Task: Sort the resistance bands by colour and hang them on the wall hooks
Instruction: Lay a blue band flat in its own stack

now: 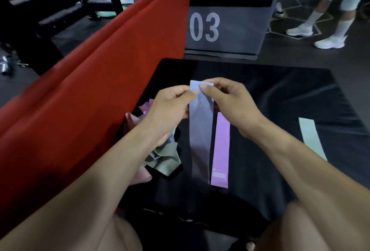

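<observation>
Blue band (pixel 200 130) beside purple band (pixel 220 150), tangled pile (pixel 164 158)

The counter (pixel 280 94) carried a black covering with a slight sheen and soft creases, probably vinyl or coated cloth. The blue-grey band (pixel 201 130) looked thin, smooth and matt, like rubbery latex, with pale printed figures. The lilac band (pixel 220 150) was equally smooth and matt. The red mats (pixel 96 82) showed a matt, vinyl-like skin.

A gym is showing here: a numbered plyo box (pixel 228 20), red mats (pixel 104 66) and a weight rack (pixel 60 0) are standing around.
</observation>
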